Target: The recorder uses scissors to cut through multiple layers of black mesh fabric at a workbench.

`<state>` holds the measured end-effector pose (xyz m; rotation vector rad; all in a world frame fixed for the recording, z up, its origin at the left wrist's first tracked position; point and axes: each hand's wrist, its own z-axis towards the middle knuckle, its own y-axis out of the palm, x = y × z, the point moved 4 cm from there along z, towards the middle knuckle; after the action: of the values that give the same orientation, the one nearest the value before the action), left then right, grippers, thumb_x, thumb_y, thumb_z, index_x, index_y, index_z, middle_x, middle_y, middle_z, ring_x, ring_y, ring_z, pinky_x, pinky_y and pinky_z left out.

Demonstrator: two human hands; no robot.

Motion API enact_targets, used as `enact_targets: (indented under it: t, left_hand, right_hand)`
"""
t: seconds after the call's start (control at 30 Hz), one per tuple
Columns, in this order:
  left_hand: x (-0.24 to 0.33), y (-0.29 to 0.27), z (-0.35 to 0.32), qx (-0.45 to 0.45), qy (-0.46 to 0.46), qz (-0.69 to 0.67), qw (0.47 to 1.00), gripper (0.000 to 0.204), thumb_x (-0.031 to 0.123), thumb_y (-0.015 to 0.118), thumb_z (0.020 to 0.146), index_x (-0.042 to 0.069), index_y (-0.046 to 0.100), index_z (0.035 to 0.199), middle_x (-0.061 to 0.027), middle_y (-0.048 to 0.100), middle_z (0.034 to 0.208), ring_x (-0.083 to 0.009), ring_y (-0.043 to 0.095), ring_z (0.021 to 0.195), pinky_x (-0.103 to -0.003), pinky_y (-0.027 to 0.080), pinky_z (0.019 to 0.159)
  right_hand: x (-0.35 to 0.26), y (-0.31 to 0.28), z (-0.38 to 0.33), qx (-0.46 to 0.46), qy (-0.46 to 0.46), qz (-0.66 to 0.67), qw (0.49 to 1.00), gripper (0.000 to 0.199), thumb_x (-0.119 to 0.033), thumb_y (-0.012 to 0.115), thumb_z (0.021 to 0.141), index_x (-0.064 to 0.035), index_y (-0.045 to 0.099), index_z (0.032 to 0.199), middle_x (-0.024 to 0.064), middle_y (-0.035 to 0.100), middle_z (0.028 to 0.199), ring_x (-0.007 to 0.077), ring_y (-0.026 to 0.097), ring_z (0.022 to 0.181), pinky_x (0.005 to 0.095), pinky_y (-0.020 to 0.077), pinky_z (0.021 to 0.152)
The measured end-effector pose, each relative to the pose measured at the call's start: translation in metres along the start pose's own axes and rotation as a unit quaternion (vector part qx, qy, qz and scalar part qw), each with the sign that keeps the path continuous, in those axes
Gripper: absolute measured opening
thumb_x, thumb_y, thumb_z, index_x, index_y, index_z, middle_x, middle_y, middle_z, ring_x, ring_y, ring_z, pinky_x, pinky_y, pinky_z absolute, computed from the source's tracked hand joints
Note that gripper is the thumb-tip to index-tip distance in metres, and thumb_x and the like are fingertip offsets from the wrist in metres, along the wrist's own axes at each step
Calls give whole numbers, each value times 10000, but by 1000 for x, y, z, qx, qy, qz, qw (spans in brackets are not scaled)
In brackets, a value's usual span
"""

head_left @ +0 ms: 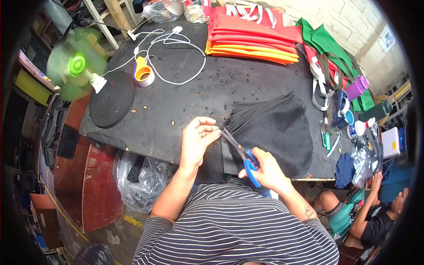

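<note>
The dark worktop (176, 101) carries a black mesh pile (278, 132) near its front edge; the left hand (201, 138) pinches a mesh piece (214, 160), probably steadying it for scissors (240, 151) gripped in the right hand (267, 171).

Wearer's hands (197, 140): two
Blue-handled scissors (241, 151): one pair
Black mesh pieces (274, 137): overlapping, uncountable
Green fan (77, 65): one
Black webbing roll (112, 100): one
Tape roll (149, 80): one
Small tan pieces (172, 123): three
</note>
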<state>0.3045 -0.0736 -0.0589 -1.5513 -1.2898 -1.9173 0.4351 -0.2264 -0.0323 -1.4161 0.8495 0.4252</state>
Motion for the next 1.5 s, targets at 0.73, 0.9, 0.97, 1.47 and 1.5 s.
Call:
enact_targets:
  t: [0.73,0.9,0.97,1.47,1.5]
  left_hand:
    - [14,10,0,-27,5,42,999,328,-71,654,709,12,536,1004,-38,613,762,-83,571,693,-199,456,672]
    - [46,55,20,-106,88,117,983,301,-13,684,708,12,569,985,-15,617,724,-59,568,671,-196,459,634]
    - [67,80,31,-137,122,140,973,350,-28,681,710,2,546,1032,-22,613,734,-60,564,662,-195,462,634]
    - [3,49,7,-343,-116,188,913,216,106,665,778,8,518,654,46,488,707,-48,445,663,-209,363,605]
    - [11,47,11,-312,-18,217,925,165,78,660,771,10,529,696,40,498,730,-50,458,672,-211,376,612]
  right_hand:
    - [15,-4,5,67,44,129,988,367,-220,789,649,-12,487,648,38,525,540,69,461,491,244,376,457]
    - [-10,-9,38,100,-62,344,932,496,-212,825,602,-53,471,910,20,538,794,89,503,733,249,440,676]
    - [-24,-22,54,133,-69,348,925,368,-120,760,623,-43,497,868,-9,520,777,69,489,720,236,436,658]
    - [50,-250,86,250,-186,516,798,295,64,668,674,-61,558,918,5,571,811,121,551,776,211,424,719]
    - [36,-243,80,244,-204,534,783,255,54,623,700,-58,561,921,14,572,815,130,545,757,226,425,739]
